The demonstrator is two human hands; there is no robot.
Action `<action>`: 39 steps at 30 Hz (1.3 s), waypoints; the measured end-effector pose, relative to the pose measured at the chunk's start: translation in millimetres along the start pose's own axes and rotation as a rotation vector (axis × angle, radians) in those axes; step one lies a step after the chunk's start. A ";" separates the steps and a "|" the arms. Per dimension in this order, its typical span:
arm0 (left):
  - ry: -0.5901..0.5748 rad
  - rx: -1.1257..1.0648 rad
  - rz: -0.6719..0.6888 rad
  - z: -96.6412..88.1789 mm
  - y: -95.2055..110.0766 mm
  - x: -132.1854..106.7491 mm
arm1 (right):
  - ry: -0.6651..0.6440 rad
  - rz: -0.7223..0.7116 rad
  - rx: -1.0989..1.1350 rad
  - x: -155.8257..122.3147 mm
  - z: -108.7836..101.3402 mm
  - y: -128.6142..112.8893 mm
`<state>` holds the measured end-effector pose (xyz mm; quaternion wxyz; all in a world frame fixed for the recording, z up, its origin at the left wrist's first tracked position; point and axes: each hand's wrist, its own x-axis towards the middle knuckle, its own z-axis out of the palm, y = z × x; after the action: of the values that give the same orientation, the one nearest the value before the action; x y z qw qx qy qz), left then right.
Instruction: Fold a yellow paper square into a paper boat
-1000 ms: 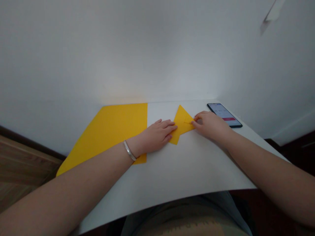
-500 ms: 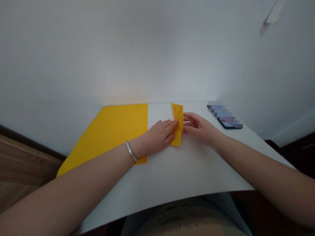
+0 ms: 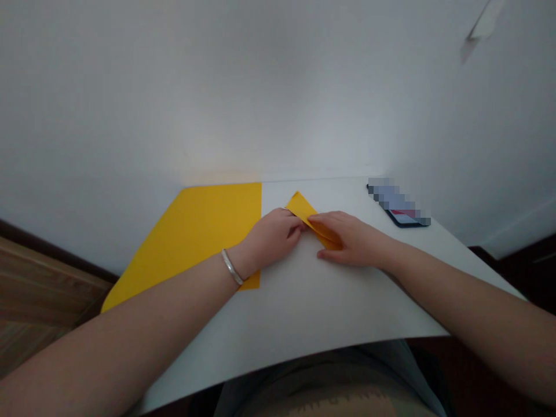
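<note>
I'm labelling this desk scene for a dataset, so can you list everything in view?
folded paper: one, yellow, mid-table, held between both hands
paper sheet: one, yellow, flat on the table's left part, under the left wrist
phone: one, dark-edged, screen blurred, far right of the table
table: one, white, against the wall
wall: white, behind the table
floor: brown wood, lower left
bracelet: one, silver, on the left wrist
left hand: fingers curled at the folded paper's left edge
right hand: fingers laid over the folded paper's right part
</note>
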<state>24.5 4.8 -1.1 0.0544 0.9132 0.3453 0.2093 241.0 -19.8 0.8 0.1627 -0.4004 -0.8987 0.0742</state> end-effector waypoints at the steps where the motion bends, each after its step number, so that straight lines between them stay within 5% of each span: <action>1: 0.049 0.021 -0.017 -1.6 0.2 -0.1 | -0.001 -0.002 -0.012 -0.3 0.2 0.6; 6: 0.254 0.192 0.077 -8.1 2.7 -2.0 | -0.026 -0.016 -0.003 -0.6 1.3 2.1; 13: 0.006 0.205 0.233 -3.3 3.8 -4.2 | -0.048 0.005 0.081 -2.1 -0.7 -2.1; 18: -0.108 0.126 0.178 0.9 -2.1 -7.0 | -0.094 0.009 0.061 -5.3 -5.0 0.7; 28: -0.098 0.172 0.073 2.2 -2.4 -7.0 | -0.087 0.033 -0.169 -2.2 -15.9 -1.7; 39: -0.112 0.013 0.306 2.9 -2.6 -4.4 | -0.082 0.190 -0.202 -1.2 -14.8 -11.7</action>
<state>21.2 4.1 -5.9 0.0352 0.9658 0.1996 0.1616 238.8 -28.5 17.4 0.0770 -0.4944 -0.8657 0.0149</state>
